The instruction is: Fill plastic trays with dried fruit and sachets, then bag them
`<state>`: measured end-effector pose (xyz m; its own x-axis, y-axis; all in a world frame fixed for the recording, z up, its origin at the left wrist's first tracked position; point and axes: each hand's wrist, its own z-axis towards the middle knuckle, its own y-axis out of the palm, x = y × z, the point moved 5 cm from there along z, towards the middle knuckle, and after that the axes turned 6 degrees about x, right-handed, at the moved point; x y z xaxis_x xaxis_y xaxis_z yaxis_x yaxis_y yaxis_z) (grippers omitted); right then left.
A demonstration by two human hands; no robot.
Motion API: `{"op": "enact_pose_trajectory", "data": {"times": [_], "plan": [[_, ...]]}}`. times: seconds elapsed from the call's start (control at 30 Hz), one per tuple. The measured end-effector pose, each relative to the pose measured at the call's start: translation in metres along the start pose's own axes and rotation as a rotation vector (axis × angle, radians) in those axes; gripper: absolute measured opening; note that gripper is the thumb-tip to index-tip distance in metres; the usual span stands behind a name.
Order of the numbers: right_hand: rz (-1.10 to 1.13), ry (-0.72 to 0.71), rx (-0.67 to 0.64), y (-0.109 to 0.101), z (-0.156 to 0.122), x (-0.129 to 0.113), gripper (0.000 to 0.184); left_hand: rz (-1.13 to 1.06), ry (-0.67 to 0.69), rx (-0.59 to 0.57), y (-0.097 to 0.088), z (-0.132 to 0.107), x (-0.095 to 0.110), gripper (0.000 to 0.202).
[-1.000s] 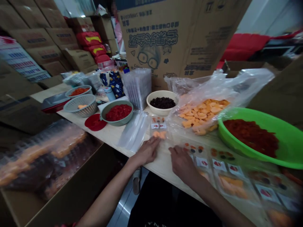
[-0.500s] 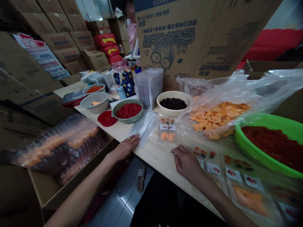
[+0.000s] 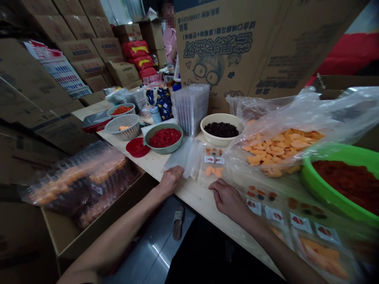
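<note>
My left hand (image 3: 170,181) lies flat on the pale wooden table (image 3: 189,193), its fingertips at the lower edge of a stack of clear plastic bags (image 3: 183,156). My right hand (image 3: 227,201) rests a little to the right, fingers curled, holding nothing I can see. Its fingertips are just below a clear packet (image 3: 213,165) with orange pieces, dark bits and small printed labels. More such packets (image 3: 266,209) lie in rows to the right of that hand.
A green basin (image 3: 340,185) of dark red food and a plastic bag of orange pieces (image 3: 278,146) stand at the right. Bowls, a basket and tall stacked cups line the table's back. An open carton of packed goods (image 3: 83,185) sits below the left edge. A person stands at the back.
My left hand has slid from beside the orange packet to the left, then back under the clear bags. The view has swung, shifting the table to the right. The right hand stays close to the packets.
</note>
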<state>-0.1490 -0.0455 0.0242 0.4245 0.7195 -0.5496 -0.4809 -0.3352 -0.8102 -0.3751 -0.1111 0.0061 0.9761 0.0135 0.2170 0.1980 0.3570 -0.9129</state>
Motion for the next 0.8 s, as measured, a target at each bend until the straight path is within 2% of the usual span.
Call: {"op": "enact_pose_trajectory", "data": {"times": [0.07, 0.13, 0.23, 0.33, 0.4, 0.5, 0.57, 0.67, 0.73, 0.77, 0.8], "plan": [[-0.013, 0.000, -0.002, 0.001, 0.006, -0.001, 0.028, -0.023, -0.048, 0.034, 0.001, 0.007, 0.015, 0.033], [-0.067, 0.033, 0.002, 0.002, 0.016, -0.004, 0.032, -0.036, -0.097, 0.016, 0.003, 0.015, 0.025, 0.038], [-0.200, 0.095, -0.024, 0.008, 0.034, -0.012, 0.049, -0.043, -0.186, -0.084, 0.005, 0.026, 0.027, 0.024], [-0.301, 0.104, -0.051, 0.016, 0.057, -0.022, 0.071, -0.082, -0.227, -0.102, -0.004, 0.036, 0.021, 0.010], [-0.321, 0.072, -0.061, 0.021, 0.073, -0.025, 0.063, -0.125, -0.200, -0.108, -0.015, 0.042, 0.015, 0.008], [-0.316, 0.004, -0.152, 0.026, 0.093, -0.025, 0.032, -0.211, -0.157, -0.112, -0.034, 0.049, 0.003, 0.013], [-0.314, -0.006, -0.183, 0.024, 0.102, -0.026, 0.029, -0.195, -0.206, -0.067, -0.046, 0.053, -0.009, 0.010], [-0.228, 0.036, -0.108, 0.011, 0.114, -0.035, 0.041, -0.078, -0.277, 0.065, -0.062, 0.061, -0.017, 0.005], [-0.144, 0.056, -0.051, -0.001, 0.120, -0.046, 0.059, -0.098, -0.182, 0.196, -0.071, 0.069, -0.005, 0.008], [-0.127, 0.059, -0.022, -0.008, 0.123, -0.051, 0.062, -0.137, -0.096, 0.270, -0.075, 0.073, 0.005, 0.011], [-0.139, 0.062, 0.012, -0.016, 0.125, -0.054, 0.058, -0.176, -0.001, 0.337, -0.079, 0.076, 0.017, 0.013]]}}
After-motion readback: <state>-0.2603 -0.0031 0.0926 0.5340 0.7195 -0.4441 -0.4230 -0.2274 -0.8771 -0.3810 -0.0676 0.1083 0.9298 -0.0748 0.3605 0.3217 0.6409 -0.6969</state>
